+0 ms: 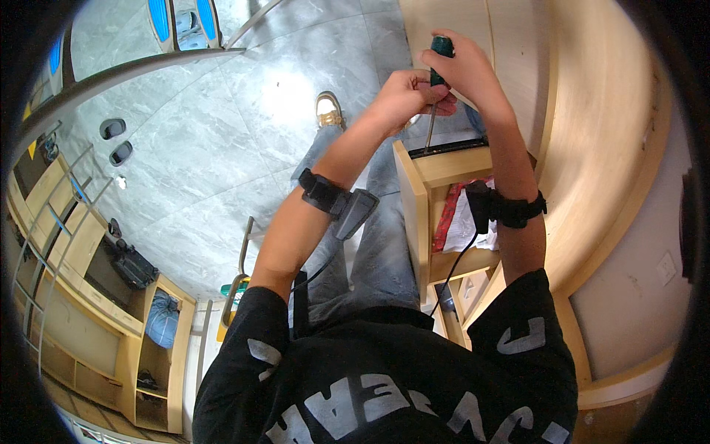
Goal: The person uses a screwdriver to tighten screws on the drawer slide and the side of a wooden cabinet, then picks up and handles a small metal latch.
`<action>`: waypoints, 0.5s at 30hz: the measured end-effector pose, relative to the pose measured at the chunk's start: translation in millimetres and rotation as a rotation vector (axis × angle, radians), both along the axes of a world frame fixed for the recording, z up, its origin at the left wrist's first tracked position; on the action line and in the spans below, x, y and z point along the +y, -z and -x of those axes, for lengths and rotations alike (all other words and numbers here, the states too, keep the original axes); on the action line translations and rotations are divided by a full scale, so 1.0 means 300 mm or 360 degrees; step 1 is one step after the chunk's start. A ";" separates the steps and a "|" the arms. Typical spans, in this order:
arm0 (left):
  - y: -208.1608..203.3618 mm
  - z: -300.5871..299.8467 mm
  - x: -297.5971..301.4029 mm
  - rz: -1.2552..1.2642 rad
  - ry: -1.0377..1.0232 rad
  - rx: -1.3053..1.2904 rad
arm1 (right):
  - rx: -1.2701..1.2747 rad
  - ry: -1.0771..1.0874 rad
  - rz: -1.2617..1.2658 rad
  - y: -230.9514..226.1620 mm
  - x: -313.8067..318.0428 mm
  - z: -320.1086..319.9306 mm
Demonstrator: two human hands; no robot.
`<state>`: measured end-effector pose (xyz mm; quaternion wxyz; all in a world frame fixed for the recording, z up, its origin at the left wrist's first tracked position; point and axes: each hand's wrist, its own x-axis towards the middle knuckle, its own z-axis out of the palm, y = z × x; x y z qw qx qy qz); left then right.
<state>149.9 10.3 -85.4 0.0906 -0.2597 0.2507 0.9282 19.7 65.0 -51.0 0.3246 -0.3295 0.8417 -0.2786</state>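
A screwdriver [441, 47] with a dark green handle points down, its thin metal shaft reaching the black strip [449, 149] along the front of an open wooden drawer [444, 169]. My right hand [470, 72] is wrapped round the upper handle. Just below, my left hand [414, 96] closes its fingers about the base of the handle, where the shaft begins. Whether the tip sits in a screw is too small to tell. Inside the drawer lie red and white items [448, 222], partly covered by my right forearm.
A wooden desk [592, 170] curves along the right, beside the drawer. Two dark slippers [120, 153] lie on the grey tiled floor [200, 140]. Wooden shelves [159, 385] hold a blue bundle [162, 320] at left. A metal rail [133, 78] crosses the upper left.
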 end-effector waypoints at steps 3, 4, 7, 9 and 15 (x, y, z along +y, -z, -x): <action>-0.012 0.018 0.016 0.0282 -0.0026 -0.0131 | 0.0337 -0.0031 -0.0193 -0.035 -0.016 -0.013; -0.011 0.024 0.021 0.0429 -0.0044 -0.0162 | 0.0416 -0.0014 -0.0135 -0.031 -0.017 -0.017; 0.009 0.020 0.038 0.0551 -0.0114 -0.0144 | 0.0350 0.0075 -0.0055 -0.042 -0.019 -0.029; 0.007 0.009 0.028 0.0270 -0.0150 -0.0084 | 0.0217 0.0165 -0.0042 -0.029 0.001 -0.019; 0.004 0.006 0.009 -0.0123 -0.0213 0.0070 | -0.0465 0.0571 0.0390 0.039 0.053 -0.010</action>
